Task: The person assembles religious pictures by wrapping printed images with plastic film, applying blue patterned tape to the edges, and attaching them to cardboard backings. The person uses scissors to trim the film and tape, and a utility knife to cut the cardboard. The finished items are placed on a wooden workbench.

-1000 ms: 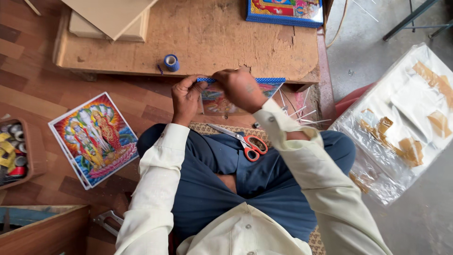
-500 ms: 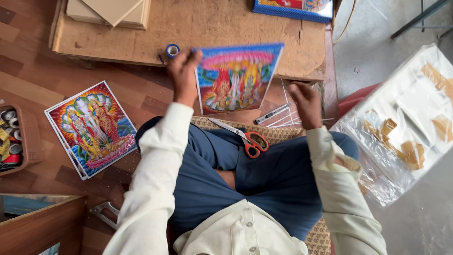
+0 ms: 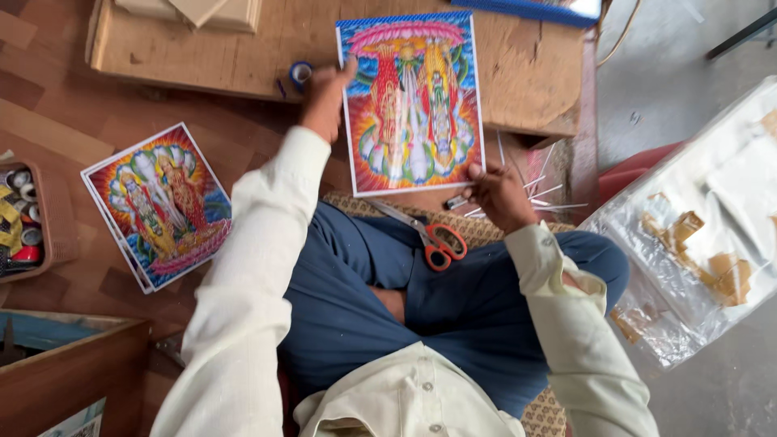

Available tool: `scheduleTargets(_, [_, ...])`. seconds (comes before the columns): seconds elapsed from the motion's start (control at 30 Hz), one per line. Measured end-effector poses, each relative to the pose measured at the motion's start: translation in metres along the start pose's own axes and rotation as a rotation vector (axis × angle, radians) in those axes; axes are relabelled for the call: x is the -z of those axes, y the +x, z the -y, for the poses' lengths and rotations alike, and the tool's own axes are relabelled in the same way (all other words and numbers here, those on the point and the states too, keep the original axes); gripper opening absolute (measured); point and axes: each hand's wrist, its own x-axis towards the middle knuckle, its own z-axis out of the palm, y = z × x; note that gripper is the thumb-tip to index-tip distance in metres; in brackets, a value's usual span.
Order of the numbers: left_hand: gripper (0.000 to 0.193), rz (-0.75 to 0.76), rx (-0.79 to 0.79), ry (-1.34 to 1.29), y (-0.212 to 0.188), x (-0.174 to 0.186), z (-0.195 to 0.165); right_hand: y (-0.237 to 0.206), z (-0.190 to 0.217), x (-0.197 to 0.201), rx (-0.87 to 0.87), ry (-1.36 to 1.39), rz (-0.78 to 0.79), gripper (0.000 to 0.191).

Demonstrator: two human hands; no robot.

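Observation:
A colourful religious print [image 3: 410,101] is held up flat in front of me, over the edge of a low wooden board [image 3: 202,57]. My left hand [image 3: 325,95] grips the print's upper left edge. My right hand [image 3: 495,194] pinches its lower right corner. Orange-handled scissors [image 3: 429,237] lie on my blue-trousered lap, just below the print. A small blue tape roll [image 3: 300,73] sits on the board beside my left hand.
Similar prints [image 3: 158,202] are stacked on the wooden floor at left. A brown tray of small rolls [image 3: 32,218] stands at the far left. Thin white sticks [image 3: 538,194] lie by my right hand. A clear plastic bag with tan pieces [image 3: 704,235] is at right.
The print, seen edge-on between both hands a second ago, has been turned face up and raised. My left hand moved up to its top edge, my right hand to its lower corner.

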Motion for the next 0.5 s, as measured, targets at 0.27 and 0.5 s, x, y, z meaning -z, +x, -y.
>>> scheduleTargets(0.27, [0.023,-0.055,0.381,-0.137,-0.106,-0.010,0.090,0.041,-0.003,0.006,-0.143,0.105,-0.086,0.025])
scheduleTargets(0.5, [0.018,-0.006,0.259,-0.265,-0.099,-0.016,0.104,0.037,-0.016,-0.004,-0.115,0.153,-0.335,0.029])
